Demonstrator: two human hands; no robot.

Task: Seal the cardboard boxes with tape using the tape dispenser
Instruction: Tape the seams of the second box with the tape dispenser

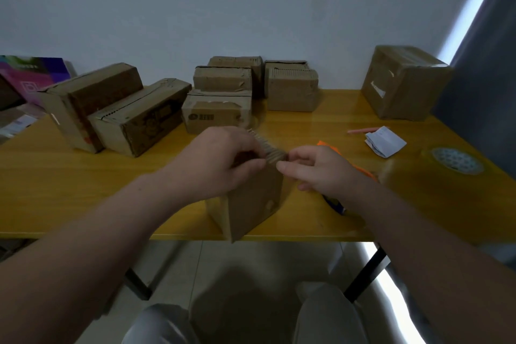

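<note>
A small cardboard box (251, 204) stands at the front edge of the yellow table (83, 190). My left hand (223, 159) grips its top from the left, fingers curled over the flap edge. From the right, my right hand (315, 167) pinches the same top edge with thumb and fingers. The orange and blue tape dispenser (360, 170) lies on the table behind my right hand, mostly hidden by it. A roll of clear tape (455, 160) lies flat at the far right.
Several cardboard boxes line the back: two long ones (117, 111) at left, a stack (223, 97) in the middle, one (291, 89) beside it, a big one (405, 83) at right. Folded paper (385, 142) and a pink pen (363, 130) lie at right. A colourful box (30, 78) stands far left.
</note>
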